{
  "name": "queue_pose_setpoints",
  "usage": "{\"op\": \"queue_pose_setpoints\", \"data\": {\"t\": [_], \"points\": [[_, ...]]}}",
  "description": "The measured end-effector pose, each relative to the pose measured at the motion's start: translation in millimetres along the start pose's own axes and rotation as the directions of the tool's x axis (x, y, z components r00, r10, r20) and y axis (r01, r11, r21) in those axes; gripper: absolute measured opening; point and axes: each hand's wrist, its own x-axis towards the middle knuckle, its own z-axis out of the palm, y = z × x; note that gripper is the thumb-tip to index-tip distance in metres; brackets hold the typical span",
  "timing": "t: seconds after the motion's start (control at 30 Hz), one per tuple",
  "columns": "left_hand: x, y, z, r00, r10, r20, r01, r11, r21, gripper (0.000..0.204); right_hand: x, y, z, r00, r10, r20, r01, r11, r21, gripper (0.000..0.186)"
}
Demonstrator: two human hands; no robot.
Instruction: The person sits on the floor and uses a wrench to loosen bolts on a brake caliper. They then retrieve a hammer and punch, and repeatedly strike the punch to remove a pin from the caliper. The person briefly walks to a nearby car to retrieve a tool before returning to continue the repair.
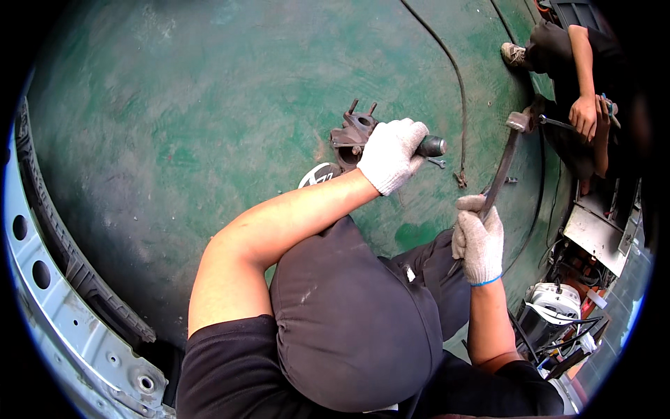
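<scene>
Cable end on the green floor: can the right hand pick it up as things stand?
Probably not: the right hand is closed around the hammer. Nothing appears to cover the cable end, though, so it looks reachable once that hand is free.

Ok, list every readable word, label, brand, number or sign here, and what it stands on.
Black-and-white shoe tip: bold black marking, partly hidden by the left forearm; not transcribed.
Hammer and metal part: none readable.
White equipment, lower right: any lettering too small to read.
</scene>
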Motion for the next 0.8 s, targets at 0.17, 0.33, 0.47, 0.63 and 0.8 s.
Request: {"op": "queue_pose_setpoints", "data": {"t": [0.17, 0.33, 0.47, 0.63, 0.8], "points": [[12.9, -4.3, -0.8, 0.995, -0.010, -0.096, 0.010, 1.000, -0.001, 0.031, 2.1, 18.2, -2.1, 0.997, 0.077, 0.003, -0.077, 0.997, 0.000, 0.023], [16.1, -1.1, 0.5, 0.990, -0.021, -0.139, 0.019, 1.000, -0.015, 0.038, 4.2, 18.8, -0.3, 0.994, 0.107, 0.014, -0.107, 0.994, -0.017, 0.023], [13.6, 8.6, 7.6, 0.993, 0.027, -0.114, -0.033, 0.998, -0.052, 0.038, 5.4, 18.8, -2.4, 0.996, 0.085, 0.004, -0.085, 0.996, -0.024, 0.023], [13.0, 16.2, 7.4, 0.998, 0.059, -0.018, -0.060, 0.998, -0.014, 0.036, 7.9, 22.7, -3.7, 0.996, 0.093, 0.005, -0.093, 0.996, -0.001, 0.025], [11.1, 13.8, 0.7, 0.998, 0.019, -0.053, -0.029, 0.982, -0.185, 0.032, 8.7, 23.5, -7.3, 0.993, 0.114, -0.024, -0.114, 0.993, -0.011, 0.027]]}}
